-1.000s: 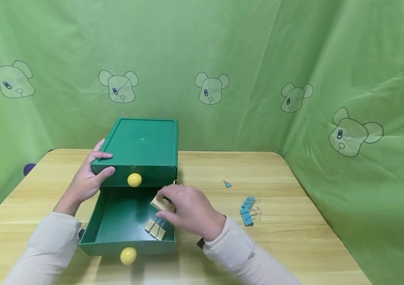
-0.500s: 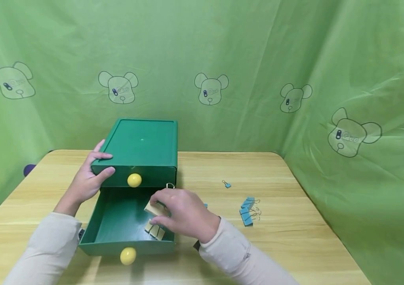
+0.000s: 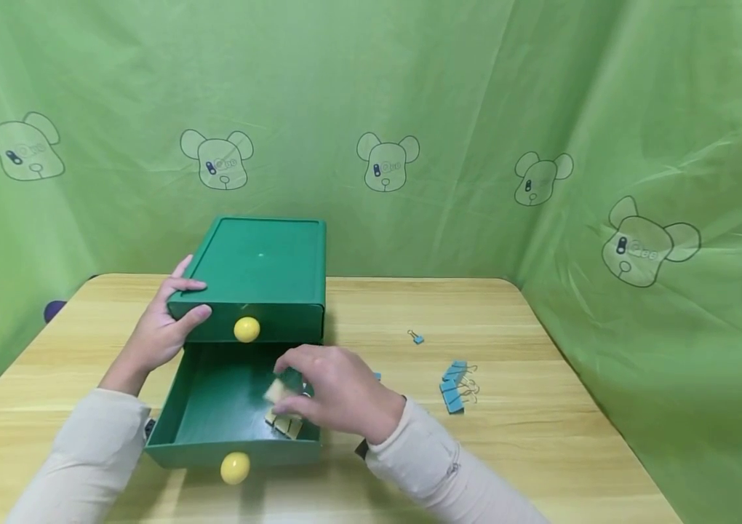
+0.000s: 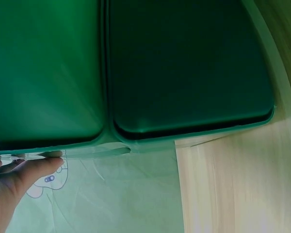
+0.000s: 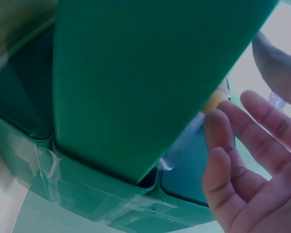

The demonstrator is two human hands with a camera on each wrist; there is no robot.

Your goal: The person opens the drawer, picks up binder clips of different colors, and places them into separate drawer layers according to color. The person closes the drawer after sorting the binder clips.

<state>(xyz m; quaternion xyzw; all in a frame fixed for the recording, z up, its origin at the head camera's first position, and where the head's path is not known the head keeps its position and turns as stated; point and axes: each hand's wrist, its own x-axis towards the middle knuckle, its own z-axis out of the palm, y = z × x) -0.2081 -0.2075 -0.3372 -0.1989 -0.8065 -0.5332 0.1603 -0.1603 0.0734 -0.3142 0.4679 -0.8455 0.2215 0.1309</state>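
Note:
A green two-drawer cabinet (image 3: 260, 258) stands on the table, its lower drawer (image 3: 204, 407) pulled out. My left hand (image 3: 164, 331) grips the cabinet's front left corner, thumb on the front and a finger over the top. Over the drawer's right side, my right hand (image 3: 338, 386) has thumb and forefinger parted. A blurred cream binder clip (image 3: 276, 391) shows between them, above another cream binder clip (image 3: 289, 426) in the drawer. In the right wrist view the right fingers (image 5: 218, 167) are spread beside the cabinet's green side; the clips are hidden there.
Two large blue binder clips (image 3: 453, 386) lie on the table at the right, with a small blue clip (image 3: 417, 338) farther back. A bit of blue (image 3: 377, 376) shows behind my right hand. Yellow round knobs (image 3: 235, 468) stick out from the drawer fronts.
My right hand has moved slightly left over the drawer, and its thumb and forefinger have parted, letting go of the cream binder clip, which is now lower. The left hand stays put.

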